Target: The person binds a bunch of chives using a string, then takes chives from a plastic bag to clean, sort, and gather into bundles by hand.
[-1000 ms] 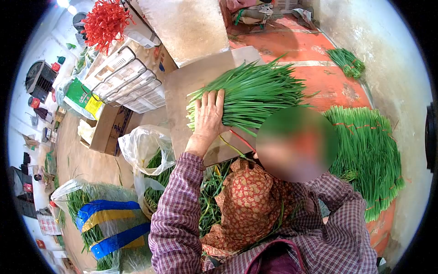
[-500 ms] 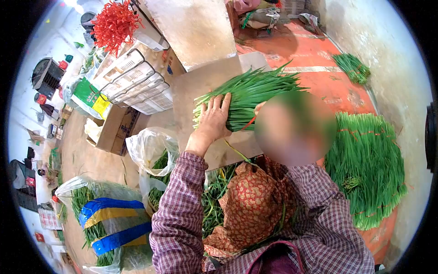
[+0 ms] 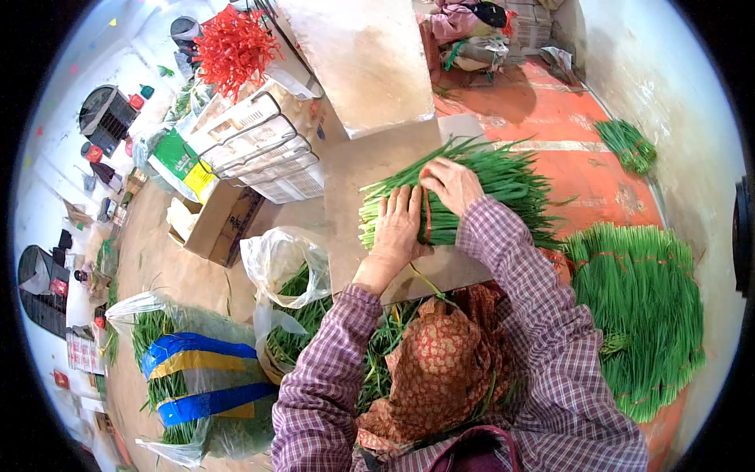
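A thick bunch of long green stalks [image 3: 503, 185] lies on a brown board [image 3: 354, 169], its pale cut ends toward the left. My left hand [image 3: 397, 230] presses on the bunch near those ends, fingers laid over the stalks and the thumb at the near edge. A thin red tie [image 3: 426, 214] crosses the bunch just right of that hand. My right hand [image 3: 452, 186] is over the top of the bunch, with thumb and fingers pinched on the red tie's upper part.
Tied green bunches [image 3: 637, 315] are stacked at the right, and a small bunch [image 3: 627, 146] lies by the wall. Red ties [image 3: 234, 49] hang at the upper left above a white crate [image 3: 267, 145]. Plastic bags of greens [image 3: 212, 385] stand at the lower left.
My right hand has come from the blurred area at the right onto the bunch, and the red tie now runs across the stalks. The whole view has shifted, with things appearing further right and lower.
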